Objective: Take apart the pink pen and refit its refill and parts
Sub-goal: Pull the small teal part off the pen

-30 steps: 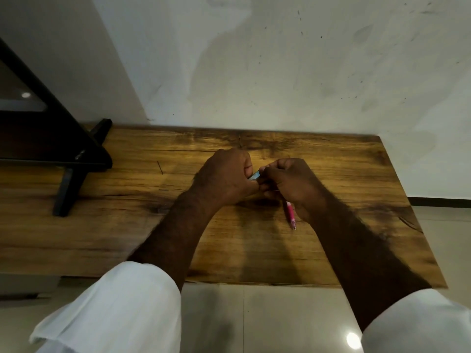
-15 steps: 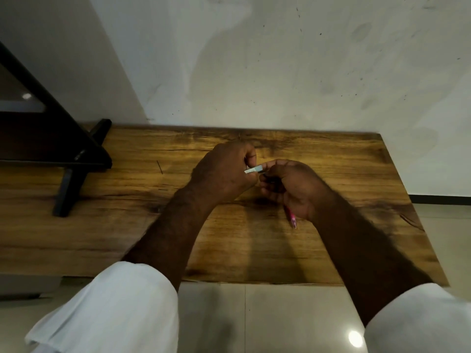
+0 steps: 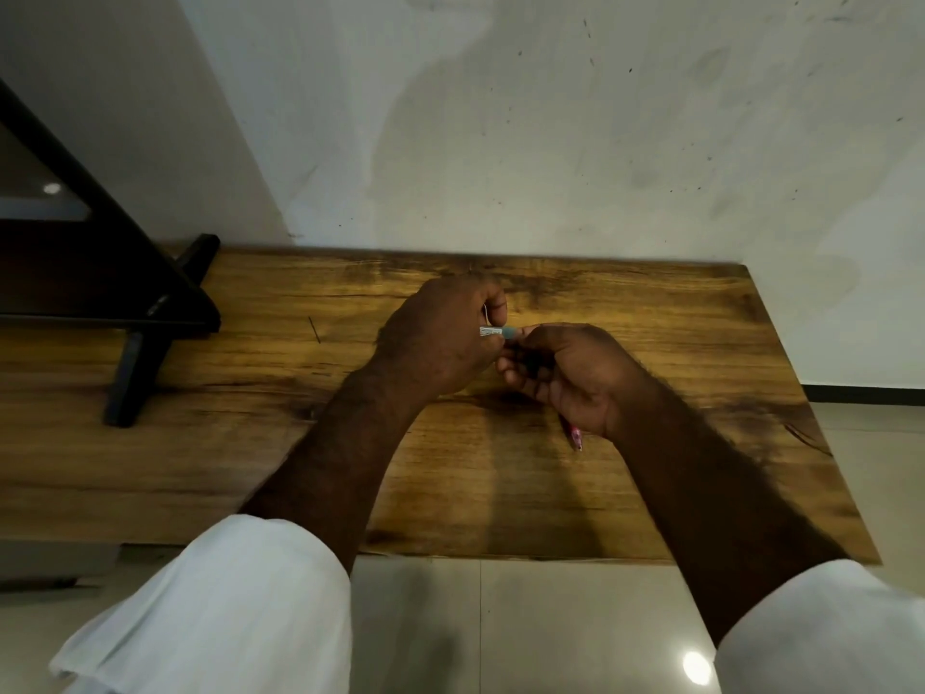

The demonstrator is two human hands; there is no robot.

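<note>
**Both hands closed on pen parts**

Left hand pinches a short pale tube, apparently the refill, between thumb and fingertips. Right hand is closed around the pink pen; only its lower end shows below the palm, above the wooden table. Hands meet at the tube.

Progress, judged: disassembly or refitting is under way; which cannot be told. Reassembly is not complete.
</note>
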